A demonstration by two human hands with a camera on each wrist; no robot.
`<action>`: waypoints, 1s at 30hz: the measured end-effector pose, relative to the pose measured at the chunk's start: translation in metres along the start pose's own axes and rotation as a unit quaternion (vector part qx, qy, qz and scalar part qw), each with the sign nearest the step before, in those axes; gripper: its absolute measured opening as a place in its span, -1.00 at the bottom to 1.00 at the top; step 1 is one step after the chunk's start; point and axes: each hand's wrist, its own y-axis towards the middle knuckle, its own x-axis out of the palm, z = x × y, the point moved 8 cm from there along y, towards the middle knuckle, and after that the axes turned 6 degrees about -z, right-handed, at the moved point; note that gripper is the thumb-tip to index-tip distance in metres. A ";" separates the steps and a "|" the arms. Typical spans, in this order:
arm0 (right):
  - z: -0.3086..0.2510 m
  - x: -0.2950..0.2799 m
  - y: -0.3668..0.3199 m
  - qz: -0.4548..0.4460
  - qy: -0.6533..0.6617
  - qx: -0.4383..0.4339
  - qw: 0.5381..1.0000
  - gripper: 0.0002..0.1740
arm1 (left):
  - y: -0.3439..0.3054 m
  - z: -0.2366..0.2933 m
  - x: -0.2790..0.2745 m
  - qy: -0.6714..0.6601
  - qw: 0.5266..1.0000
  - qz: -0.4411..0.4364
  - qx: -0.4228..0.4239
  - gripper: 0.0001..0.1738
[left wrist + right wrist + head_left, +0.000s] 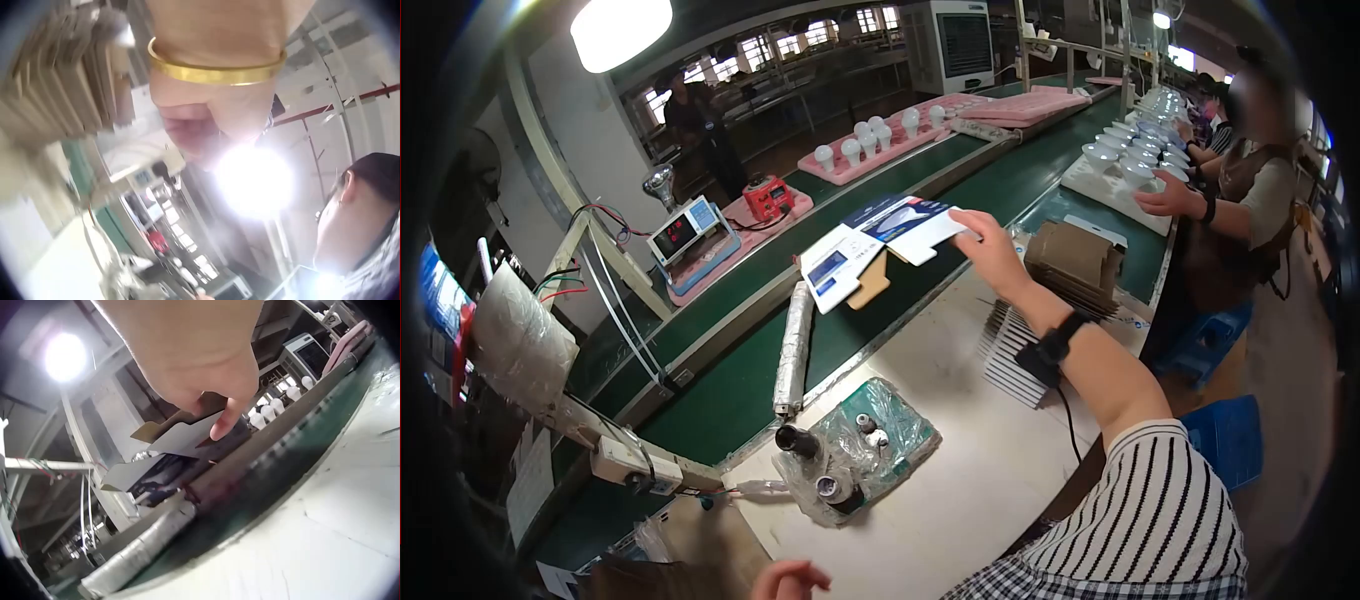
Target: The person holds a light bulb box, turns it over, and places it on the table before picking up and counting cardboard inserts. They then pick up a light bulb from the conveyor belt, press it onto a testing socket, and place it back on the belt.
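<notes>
My right hand point(995, 255) pinches the right end of a flat, unfolded carton point(836, 262), printed blue and white with brown inner flaps. The carton hangs over the green conveyor belt point(745, 440); in the right wrist view, thumb and fingers grip its edge point(187, 437). At the bottom of the head view, my left hand point(790, 578) shows only in part, its fingers loosely bent with nothing visible in them. Closest to it is a plastic-wrapped fixture point(890, 430) with a green base and dark round sockets. A gold bangle point(219, 74) circles the left wrist.
Stacked brown cartons point(1075, 260) stand right of the white worktop point(940, 400). A foil-wrapped bar point(795, 350) lies along the belt. Beyond are a meter point(685, 232), a red device point(768, 198) and bulbs on pink foam point(840, 172). A person point(1250, 190) works at right beside lamp reflectors point(1140, 155).
</notes>
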 end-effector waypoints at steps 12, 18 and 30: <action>-0.030 -0.229 -0.173 0.057 0.305 0.073 0.948 -0.47 | 0.143 -0.095 0.262 -0.187 0.918 -0.292 -0.194 -0.38; 0.013 -0.280 -0.206 0.127 0.392 0.109 0.905 -0.48 | 0.154 -0.093 0.324 -0.207 0.936 -0.240 -0.155 -0.38; 0.079 -0.326 -0.243 0.226 0.449 0.095 0.859 -0.55 | 0.124 -0.101 0.382 -0.021 0.911 -0.405 -0.078 -0.76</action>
